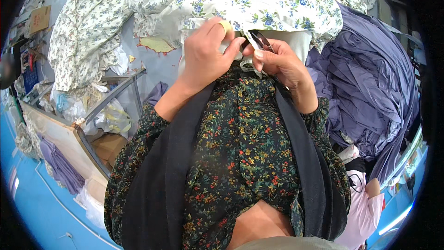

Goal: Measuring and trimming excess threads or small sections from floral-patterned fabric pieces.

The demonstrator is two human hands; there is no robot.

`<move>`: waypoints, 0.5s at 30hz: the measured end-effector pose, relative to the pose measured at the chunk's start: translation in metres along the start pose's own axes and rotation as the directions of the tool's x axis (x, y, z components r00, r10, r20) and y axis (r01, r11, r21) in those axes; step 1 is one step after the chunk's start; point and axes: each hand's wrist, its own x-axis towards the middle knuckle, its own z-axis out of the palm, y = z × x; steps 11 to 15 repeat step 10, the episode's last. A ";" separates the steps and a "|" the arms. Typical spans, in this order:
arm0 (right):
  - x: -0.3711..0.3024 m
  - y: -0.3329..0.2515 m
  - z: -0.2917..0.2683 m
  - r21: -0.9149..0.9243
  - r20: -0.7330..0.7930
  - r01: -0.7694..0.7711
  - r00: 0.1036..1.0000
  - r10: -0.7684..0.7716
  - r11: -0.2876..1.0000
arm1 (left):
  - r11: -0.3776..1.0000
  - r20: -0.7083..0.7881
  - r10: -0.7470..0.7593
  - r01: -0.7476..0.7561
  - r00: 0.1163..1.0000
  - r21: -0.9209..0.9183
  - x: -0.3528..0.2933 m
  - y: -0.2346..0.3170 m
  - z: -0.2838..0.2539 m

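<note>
White fabric with blue flowers (259, 2) is spread in front of me, its near edge between my hands. My left hand (206, 55) is closed at that edge, fingers curled and thumb pressed in, with a yellowish band round one finger. Just right of it, my right hand (286, 62) is closed round small dark thread snips (262, 40), whose pointed end sticks up and left. A narrow white strip (252, 42) runs between the two hands, by the right thumb. My curled fingers partly hide what the left fingertips pinch.
A large heap of purple-grey fabric (370, 83) lies at the right. More floral fabric (88, 32) hangs over the left side. A metal-framed bin (99, 104) with plastic bags stands at left. A person in a pink garment (363, 208) is at the lower right.
</note>
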 end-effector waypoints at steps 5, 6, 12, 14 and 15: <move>0.012 -0.018 -0.002 0.264 -0.314 0.499 0.854 -0.416 0.825 | 0.988 -0.059 0.155 -0.153 0.986 0.039 0.023 -0.022 0.014; 0.011 -0.033 -0.010 0.220 -0.304 0.596 0.794 -0.526 0.772 | 0.988 -0.065 0.154 -0.152 0.986 0.040 0.020 -0.024 0.014; 0.014 -0.023 -0.017 -0.235 -0.177 0.629 0.723 -0.668 0.742 | 0.775 0.238 -0.440 0.500 0.866 -0.386 0.023 -0.030 0.015; 0.014 -0.023 -0.017 -0.235 -0.177 0.629 0.723 -0.668 0.742 | 0.775 0.238 -0.440 0.500 0.866 -0.386 0.023 -0.030 0.015; 0.014 -0.023 -0.017 -0.235 -0.177 0.629 0.723 -0.668 0.742 | 0.775 0.238 -0.440 0.500 0.866 -0.386 0.023 -0.030 0.015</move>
